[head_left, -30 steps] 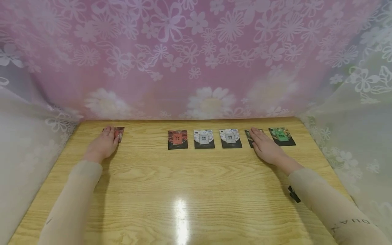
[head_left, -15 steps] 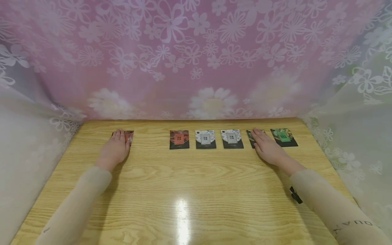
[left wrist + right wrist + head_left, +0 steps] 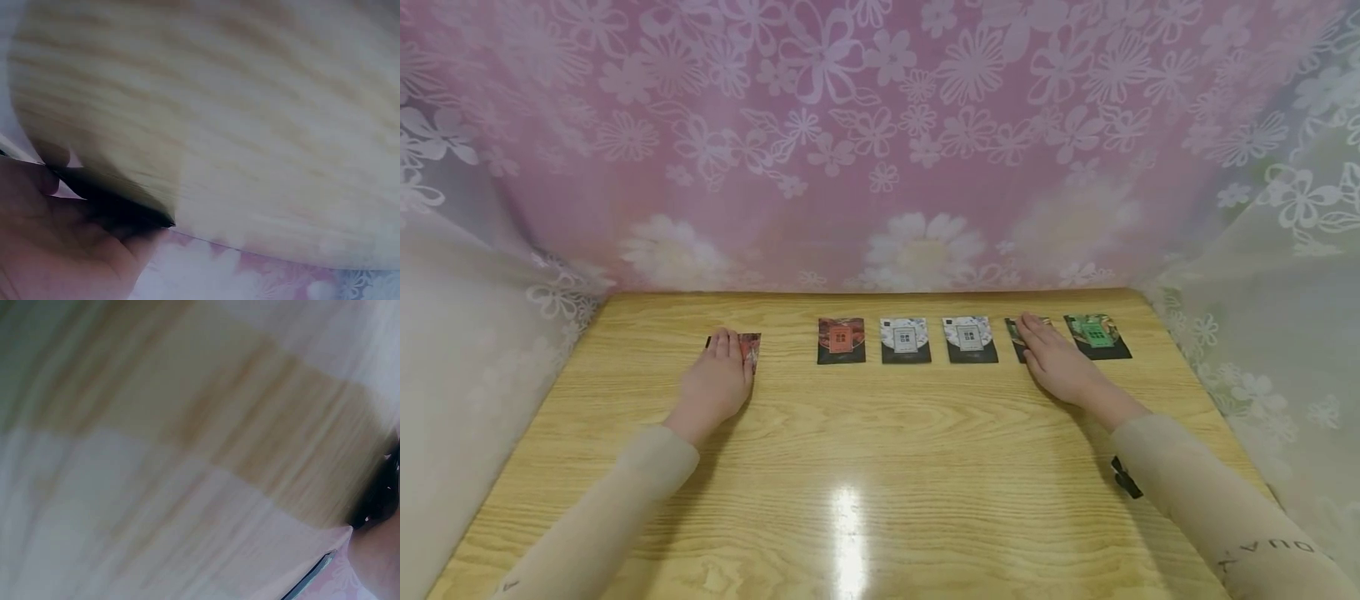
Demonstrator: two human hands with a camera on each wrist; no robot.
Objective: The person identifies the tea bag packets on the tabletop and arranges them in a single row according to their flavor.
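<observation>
In the head view my left hand [image 3: 715, 383] lies with straight fingers over a red packet [image 3: 750, 350] at the left of the table. The packet's dark lower part [image 3: 125, 203] shows under the fingers in the left wrist view. At the right my right hand [image 3: 1056, 362] rests with straight fingers on a dark green packet [image 3: 1013, 333], covering much of it. A black piece of it [image 3: 378, 500] shows at the edge of the right wrist view. Right of that hand lies another green packet [image 3: 1097, 335].
Between the hands, a second red packet [image 3: 841, 340] and two white-and-black packets [image 3: 906, 340] lie in a row on the wood-grain table [image 3: 865, 450]. A pink floral curtain [image 3: 880, 192] hangs along the back, with pale cloth at both sides. A small black item [image 3: 1126, 479] shows by the right sleeve.
My left hand has moved to the right and slightly nearer, and the red packet under it has moved along. My right hand stays on the green packet.
</observation>
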